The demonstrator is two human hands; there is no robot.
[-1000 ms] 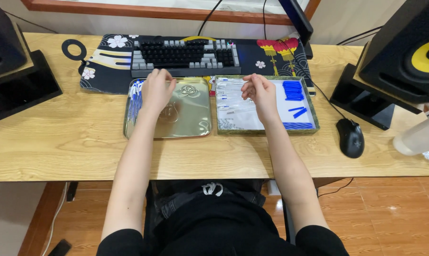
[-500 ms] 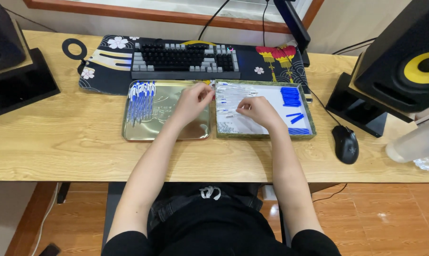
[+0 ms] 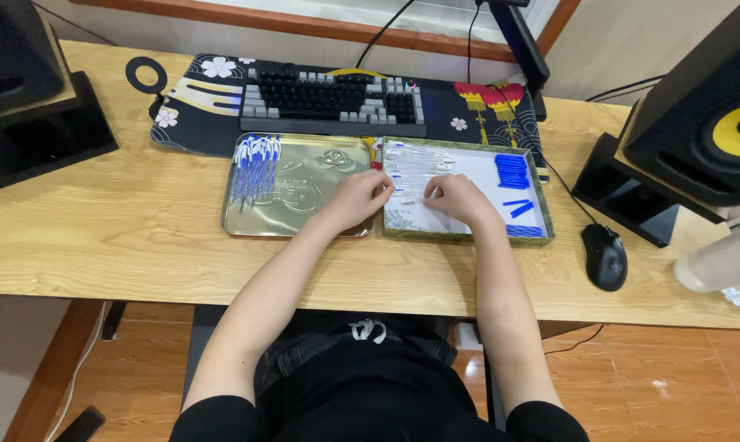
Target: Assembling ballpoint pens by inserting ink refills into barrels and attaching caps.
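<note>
Head view, straight down onto a wooden desk [image 3: 100, 237]: both hands now drawn together at the seam between the gold metal tray [image 3: 304, 214] and the green-rimmed tray [image 3: 542, 237], where a second ago they rested wide apart, one flat on each tray. Left hand [image 3: 356, 199] come across from the gold tray, fingers curled in toward the thumb, tips at the left edge of the green-rimmed tray, seemingly pinching a thin clear piece, though too small to tell for sure. Right hand [image 3: 456, 199] pulled leftward too, fingers likewise curled down onto the white lining, just beside the left hand, grip not readable from here. Clear pen barrels [image 3: 415, 161] heaped right above the fingertips; blue caps [image 3: 513, 172] piled farther right, a few loose ones near the rim. Finished blue-and-white pens [image 3: 255, 164] lined up at the far left of the gold tray, unmoved. Looks like picking up parts for another pen. Keyboard [image 3: 333, 102] behind, mouse [image 3: 605, 255] off right.
</note>
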